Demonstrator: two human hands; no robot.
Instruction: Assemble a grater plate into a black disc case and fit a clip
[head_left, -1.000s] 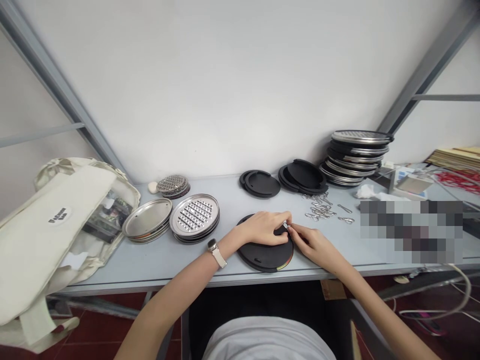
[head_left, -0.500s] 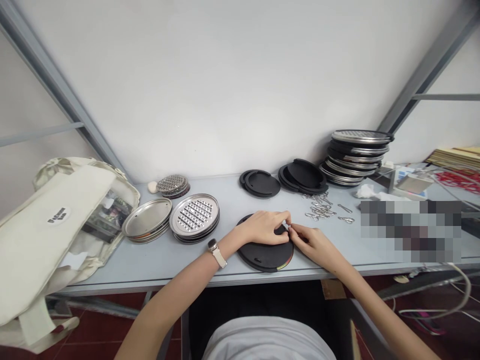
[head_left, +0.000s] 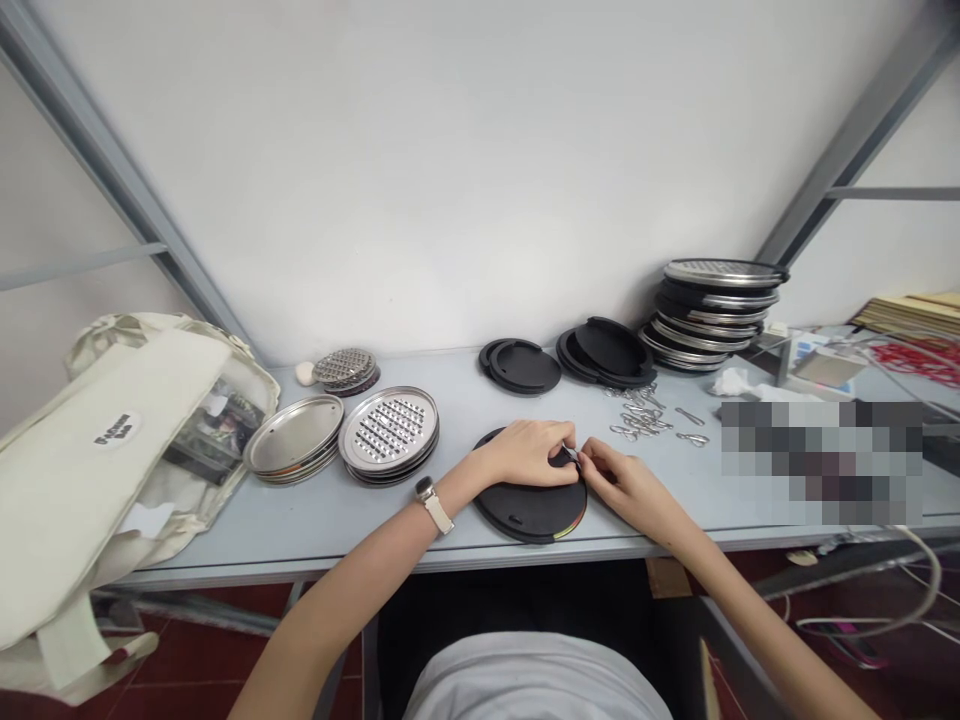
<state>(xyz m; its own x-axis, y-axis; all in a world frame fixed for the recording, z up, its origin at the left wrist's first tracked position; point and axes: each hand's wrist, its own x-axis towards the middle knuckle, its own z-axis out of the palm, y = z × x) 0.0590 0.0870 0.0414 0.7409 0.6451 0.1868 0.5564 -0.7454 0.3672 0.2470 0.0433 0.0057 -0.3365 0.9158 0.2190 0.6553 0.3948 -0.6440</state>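
Observation:
A black round disc (head_left: 525, 512) with a small slot and a strip of coloured edge lies at the front of the table. My left hand (head_left: 534, 455), with a watch on its wrist, lies across it, fingers bent and gripping its right side. At that same edge my right hand (head_left: 616, 478) is closed, its thumb and fingertips pinching a small metal clip (head_left: 571, 455). The fingers partly cover the clip, so how it sits on the disc cannot be made out. Several loose metal clips (head_left: 637, 415) lie beyond my right hand.
Left of the disc stand grater plates (head_left: 390, 430), plain metal discs (head_left: 294, 435) and smaller graters (head_left: 345, 368). Black discs (head_left: 525, 366) and black trays (head_left: 611, 350) sit at the back, beside a tall stack (head_left: 709, 310). A cream bag (head_left: 112, 450) occupies the left end.
The fingers of both hands have shifted very slightly at the disc's edge, and a little more of the clip shows. The disc and the stacks stay where they were.

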